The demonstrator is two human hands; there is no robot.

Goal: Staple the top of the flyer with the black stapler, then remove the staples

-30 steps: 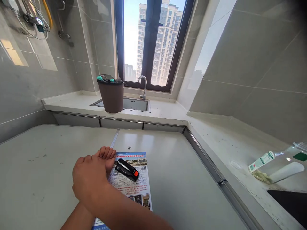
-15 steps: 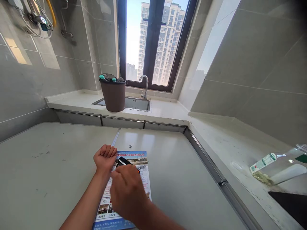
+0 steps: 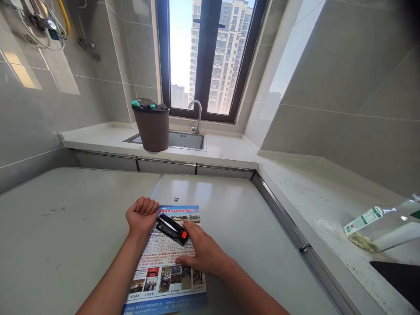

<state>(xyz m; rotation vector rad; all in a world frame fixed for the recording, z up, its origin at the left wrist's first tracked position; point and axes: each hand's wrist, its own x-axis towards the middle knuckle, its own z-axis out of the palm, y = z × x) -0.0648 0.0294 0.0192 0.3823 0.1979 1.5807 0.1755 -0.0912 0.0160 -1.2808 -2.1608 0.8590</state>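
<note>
A black stapler (image 3: 173,229) with an orange-red end lies slanted across the upper part of a printed leaflet (image 3: 183,286) on the pale tabletop. My left hand (image 3: 141,215) is closed in a fist at the leaflet's upper left edge, beside the stapler's front end. Anything inside those curled fingers is hidden. From the right, my right hand (image 3: 204,250) reaches over the leaflet with its fingers apart. Its fingertips are close to the stapler's orange-red end, and the thumb is over the print. Small staple strips (image 3: 176,199) lie just beyond the leaflet.
A brown bin (image 3: 152,131) stands on the far counter at the sink (image 3: 190,141), near a faucet (image 3: 197,116). On the right counter (image 3: 295,188), a clear plastic container (image 3: 382,232) lies near a dark flat object (image 3: 398,282). Small scraps (image 3: 54,212) dot the table's left side.
My right hand has moved off the stapler to the right and its fingers have spread, uncovering the stapler and the leaflet's print. My left fist stays at the leaflet's edge.
</note>
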